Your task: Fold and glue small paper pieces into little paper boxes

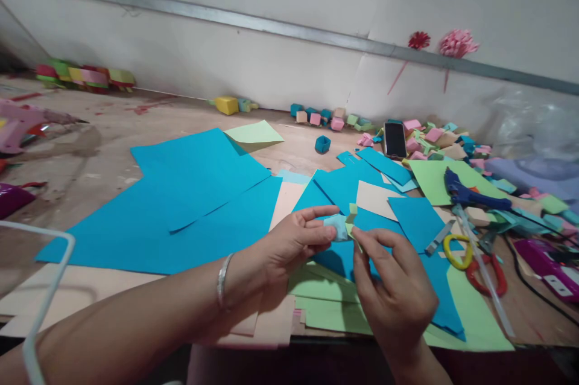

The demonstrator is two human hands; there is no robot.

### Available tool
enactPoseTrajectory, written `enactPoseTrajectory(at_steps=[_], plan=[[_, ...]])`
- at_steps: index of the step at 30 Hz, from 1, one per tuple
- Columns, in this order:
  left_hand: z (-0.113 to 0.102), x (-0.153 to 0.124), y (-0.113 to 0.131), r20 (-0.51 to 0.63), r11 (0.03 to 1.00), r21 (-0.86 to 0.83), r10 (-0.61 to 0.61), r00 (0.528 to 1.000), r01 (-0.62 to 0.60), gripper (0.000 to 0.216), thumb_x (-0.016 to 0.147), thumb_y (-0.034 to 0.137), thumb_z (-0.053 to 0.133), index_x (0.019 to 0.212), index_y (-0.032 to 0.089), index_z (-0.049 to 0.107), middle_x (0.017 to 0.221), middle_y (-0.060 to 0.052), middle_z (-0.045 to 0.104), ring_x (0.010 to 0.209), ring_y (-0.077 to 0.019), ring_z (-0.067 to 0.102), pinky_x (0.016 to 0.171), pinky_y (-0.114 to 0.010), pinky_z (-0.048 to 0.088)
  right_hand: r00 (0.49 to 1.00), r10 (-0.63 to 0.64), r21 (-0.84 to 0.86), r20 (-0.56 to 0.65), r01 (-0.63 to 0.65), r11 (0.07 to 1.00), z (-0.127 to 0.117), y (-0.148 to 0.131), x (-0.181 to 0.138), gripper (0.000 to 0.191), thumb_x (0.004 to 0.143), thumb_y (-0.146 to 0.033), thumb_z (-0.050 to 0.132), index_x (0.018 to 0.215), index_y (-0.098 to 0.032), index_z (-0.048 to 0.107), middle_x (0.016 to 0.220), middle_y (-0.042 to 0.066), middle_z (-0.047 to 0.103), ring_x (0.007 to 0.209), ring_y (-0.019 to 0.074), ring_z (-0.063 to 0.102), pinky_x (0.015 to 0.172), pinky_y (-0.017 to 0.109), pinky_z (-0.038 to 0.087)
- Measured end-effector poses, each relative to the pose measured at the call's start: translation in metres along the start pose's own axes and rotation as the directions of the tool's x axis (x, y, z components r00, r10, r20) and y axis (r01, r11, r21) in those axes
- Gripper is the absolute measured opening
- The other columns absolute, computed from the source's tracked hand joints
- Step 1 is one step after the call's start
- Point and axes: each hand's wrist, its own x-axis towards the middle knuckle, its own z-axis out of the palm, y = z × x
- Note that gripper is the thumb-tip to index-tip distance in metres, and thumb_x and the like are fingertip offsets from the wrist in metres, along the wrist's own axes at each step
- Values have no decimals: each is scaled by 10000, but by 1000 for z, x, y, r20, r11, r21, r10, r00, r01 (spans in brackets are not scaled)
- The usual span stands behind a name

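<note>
My left hand pinches a small folded paper piece, pale blue with a light green strip, between thumb and fingers. My right hand meets it from the right, its fingertips closed on the green edge of the same piece. Both hands hover above overlapping sheets of blue paper and green paper on the wooden table. A silver bangle sits on my left wrist.
A blue glue gun, scissors with yellow and red handles and a phone lie to the right. Several small paper cubes dot the back. A pink glue gun rests far left. Paper flowers hang on the wall.
</note>
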Motion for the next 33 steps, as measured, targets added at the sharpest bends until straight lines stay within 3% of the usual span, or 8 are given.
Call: enactPoseTrajectory(at_steps=[6, 12, 20, 28, 33], plan=[[-3, 3, -1, 48, 1000, -15, 29, 998, -28, 536, 647, 163, 865, 1142, 138, 663, 528, 84, 474, 477, -48, 399, 514, -231, 295, 1000, 4, 26, 13, -5, 1000, 2, -1, 2, 269, 824, -40, 626, 1056, -161, 691, 862, 80, 646, 795, 195, 614, 690, 327, 496], [-2, 0, -4, 0, 999, -8, 36, 999, -36, 488, 640, 168, 873, 1088, 165, 681, 779, -21, 672, 654, -106, 594, 620, -247, 403, 999, 1, 55, 47, -4, 998, 2, 0, 3, 270, 841, -36, 598, 1067, -156, 682, 871, 87, 630, 811, 200, 602, 694, 340, 492], [3, -3, -3, -32, 998, 28, 63, 998, -62, 491, 643, 198, 874, 1092, 168, 676, 811, -40, 695, 728, -149, 634, 667, -282, 455, 996, -8, 48, 93, 3, 999, 3, 2, 2, 263, 848, -38, 586, 1077, -132, 673, 878, 95, 616, 817, 206, 593, 690, 352, 477], [6, -3, -2, -96, 997, 45, 64, 993, -60, 581, 627, 172, 879, 1166, 184, 662, 632, 52, 539, 632, -103, 544, 635, -250, 404, 994, -17, 5, 111, 17, 1000, 8, 6, 1, 237, 867, -61, 569, 1070, -114, 681, 878, 105, 617, 827, 214, 597, 704, 354, 493], [5, -3, -2, -78, 998, 18, 68, 995, -66, 552, 629, 164, 875, 1143, 172, 673, 683, 25, 585, 670, -110, 549, 654, -249, 397, 990, 27, 43, 140, -33, 999, 9, 7, 0, 272, 890, -74, 529, 1108, -140, 678, 893, 103, 618, 840, 212, 600, 713, 356, 507]])
